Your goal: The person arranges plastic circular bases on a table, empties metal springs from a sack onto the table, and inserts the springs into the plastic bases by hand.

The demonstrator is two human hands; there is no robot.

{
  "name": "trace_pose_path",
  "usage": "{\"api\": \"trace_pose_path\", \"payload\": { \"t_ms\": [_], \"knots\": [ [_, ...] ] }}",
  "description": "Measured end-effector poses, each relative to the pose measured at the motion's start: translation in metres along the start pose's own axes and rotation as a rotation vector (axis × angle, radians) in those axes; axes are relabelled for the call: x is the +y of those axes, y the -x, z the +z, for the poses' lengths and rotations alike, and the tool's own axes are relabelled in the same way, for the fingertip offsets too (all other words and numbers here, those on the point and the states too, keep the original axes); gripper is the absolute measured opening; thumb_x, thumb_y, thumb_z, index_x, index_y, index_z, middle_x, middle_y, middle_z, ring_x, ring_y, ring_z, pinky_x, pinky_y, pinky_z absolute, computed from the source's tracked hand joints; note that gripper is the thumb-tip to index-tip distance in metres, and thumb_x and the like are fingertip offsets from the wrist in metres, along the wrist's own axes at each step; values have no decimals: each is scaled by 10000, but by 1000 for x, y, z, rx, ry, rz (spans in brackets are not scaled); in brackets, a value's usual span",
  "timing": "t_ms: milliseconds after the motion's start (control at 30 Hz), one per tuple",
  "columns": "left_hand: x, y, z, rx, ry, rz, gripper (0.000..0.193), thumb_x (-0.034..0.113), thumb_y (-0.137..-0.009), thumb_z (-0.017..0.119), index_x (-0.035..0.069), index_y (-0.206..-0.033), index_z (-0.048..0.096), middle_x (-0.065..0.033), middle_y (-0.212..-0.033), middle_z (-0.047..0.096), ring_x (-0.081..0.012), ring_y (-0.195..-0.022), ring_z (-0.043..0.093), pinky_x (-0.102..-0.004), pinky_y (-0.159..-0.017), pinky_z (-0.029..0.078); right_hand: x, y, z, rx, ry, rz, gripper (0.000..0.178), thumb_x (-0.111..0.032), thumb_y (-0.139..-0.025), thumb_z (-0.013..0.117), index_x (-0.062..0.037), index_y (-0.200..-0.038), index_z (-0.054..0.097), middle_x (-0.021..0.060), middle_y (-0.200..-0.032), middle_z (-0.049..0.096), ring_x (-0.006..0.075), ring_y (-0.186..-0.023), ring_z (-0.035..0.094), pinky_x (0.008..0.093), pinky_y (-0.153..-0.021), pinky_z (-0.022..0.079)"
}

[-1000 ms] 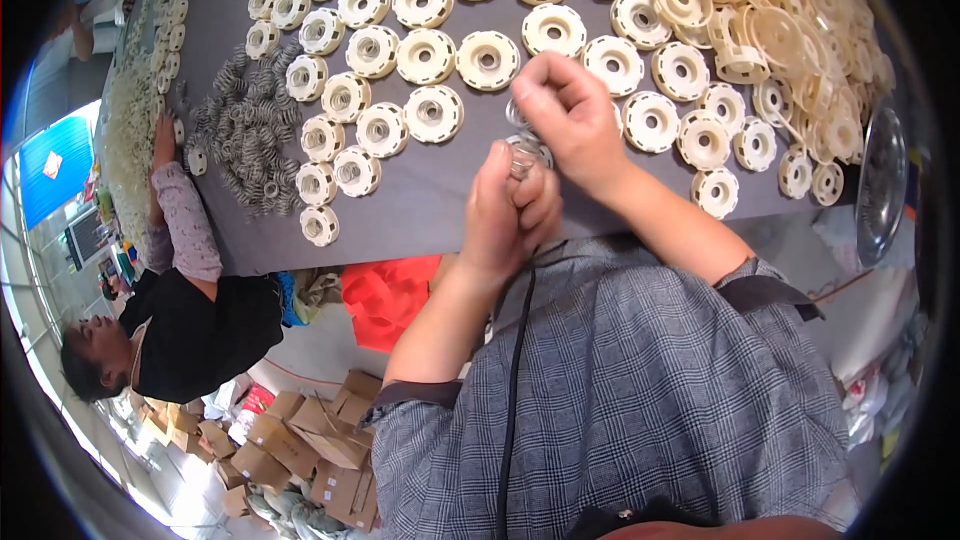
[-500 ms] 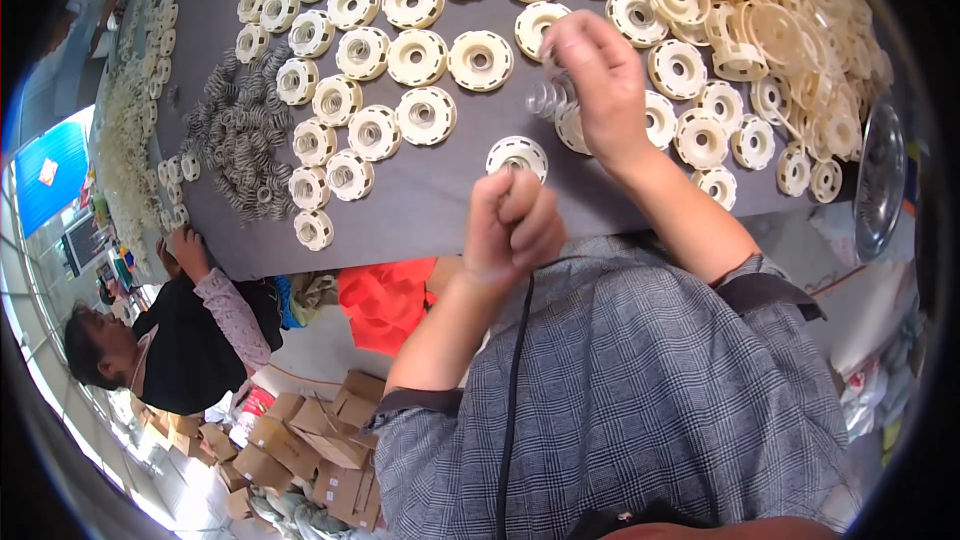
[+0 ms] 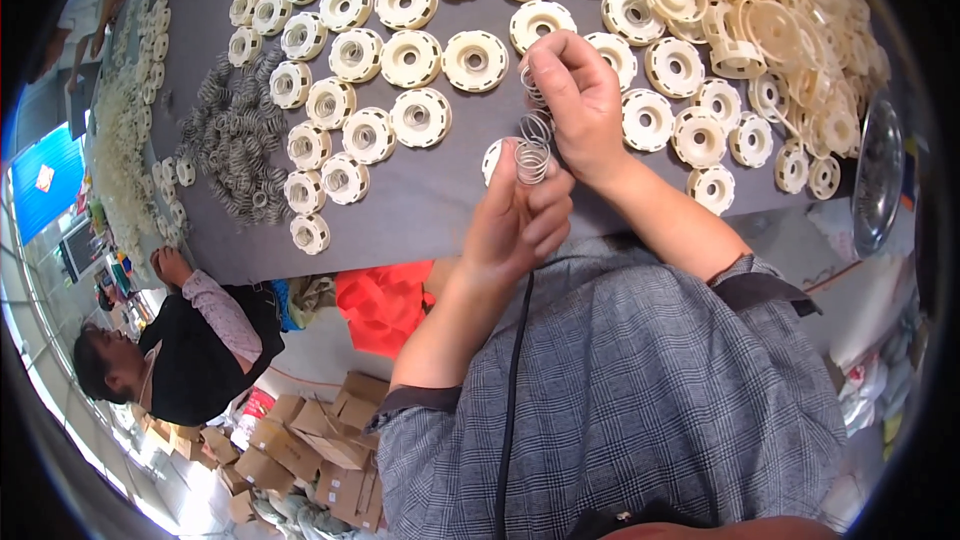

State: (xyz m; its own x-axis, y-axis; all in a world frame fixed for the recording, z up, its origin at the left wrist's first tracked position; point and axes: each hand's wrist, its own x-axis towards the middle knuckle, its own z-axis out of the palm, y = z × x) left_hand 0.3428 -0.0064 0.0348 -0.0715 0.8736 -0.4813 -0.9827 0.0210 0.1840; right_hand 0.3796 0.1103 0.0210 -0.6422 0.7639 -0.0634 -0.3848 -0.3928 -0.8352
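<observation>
Close together over the table's near edge, both my hands are closed on metal coil springs. My left hand [image 3: 518, 225] pinches a coil spring [image 3: 533, 162] between thumb and fingers. Just above it, my right hand [image 3: 588, 115] grips more springs, with one coil [image 3: 536, 126] hanging down by the left hand's spring. How many it holds is hidden by the fingers. Partly behind my left thumb lies a cream plastic disc [image 3: 491, 161]. Rows of round cream discs [image 3: 420, 117] with notched rims surround my hands, many with a spring in the centre.
A heap of loose springs [image 3: 235, 130] lies on the grey table [image 3: 400, 195] to the left. Cream plastic parts [image 3: 790, 30] are piled at the far right, near a metal bowl [image 3: 878, 175]. A co-worker [image 3: 190, 340] sits at left; cardboard boxes [image 3: 300, 435] stand behind.
My right hand has moved slightly down and left, bringing its springs to my left hand. My left hand has turned, its thumb now raised against a spring.
</observation>
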Motion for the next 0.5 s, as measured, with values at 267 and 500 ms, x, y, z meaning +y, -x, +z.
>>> {"api": "trace_pose_path", "payload": {
  "t_ms": [267, 500],
  "knots": [
    [-20, 7, -9, -474, 314, -611, 500, 475, -920, 281, 79, -663, 444, -44, -533, 451, -131, -358, 403, -225, -320, 331, -10, -35, -16, 114, 109, -188, 138, -181, -872, 536, -49, -835, 523, -55, -670, 465, 8, -568, 382, 169, -502, 319],
    [70, -19, -27, 297, -505, 551, 162, 69, -833, 576, 31, -972, 502, -79, -889, 569, -164, -768, 577, -260, -701, 482, -17, -18, -21, -41, 211, -104, 210, -265, -901, 452, -78, -819, 496, -12, -658, 460, 40, -558, 401, 178, -479, 316]
  ]
}}
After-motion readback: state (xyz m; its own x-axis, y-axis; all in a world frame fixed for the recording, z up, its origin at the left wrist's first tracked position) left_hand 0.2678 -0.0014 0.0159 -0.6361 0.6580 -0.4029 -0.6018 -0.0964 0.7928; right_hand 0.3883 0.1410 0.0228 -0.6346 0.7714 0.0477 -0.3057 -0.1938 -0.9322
